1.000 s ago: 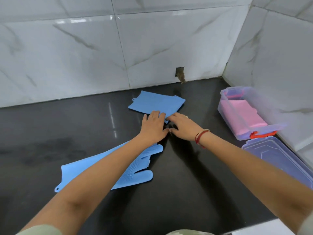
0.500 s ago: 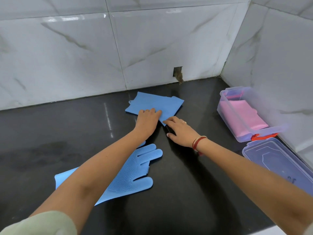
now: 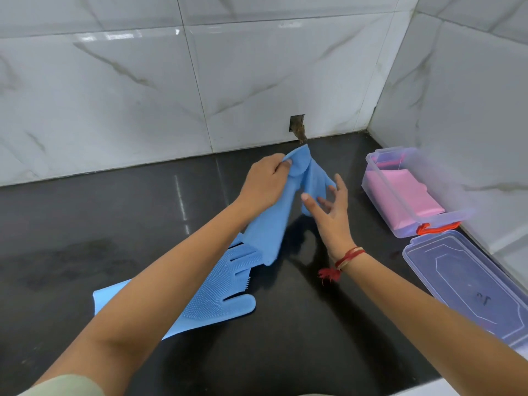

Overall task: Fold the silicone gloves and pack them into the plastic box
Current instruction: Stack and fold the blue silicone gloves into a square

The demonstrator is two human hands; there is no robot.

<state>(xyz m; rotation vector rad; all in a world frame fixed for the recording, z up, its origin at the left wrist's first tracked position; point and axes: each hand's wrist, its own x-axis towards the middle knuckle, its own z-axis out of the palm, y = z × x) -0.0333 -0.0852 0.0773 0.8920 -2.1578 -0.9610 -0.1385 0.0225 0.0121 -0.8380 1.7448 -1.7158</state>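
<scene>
My left hand grips a blue silicone glove near its upper end and holds it lifted off the black counter; the glove hangs down unfolded, its fingers drooping on the right. My right hand is beside the glove with fingers spread, holding nothing. A second blue silicone glove lies flat on the counter, bristle side up, partly under my left forearm. The clear plastic box stands at the right against the wall with pink folded gloves inside.
The box's clear lid lies on the counter nearer than the box, at the right edge. An orange-red latch sits on the box's near end. Marble-tiled walls close the back and right. The black counter stretches to the left.
The folded blue glove that lay flat under both hands has been picked up by my left hand and has dropped open. My right hand came off it and now hovers beside it.
</scene>
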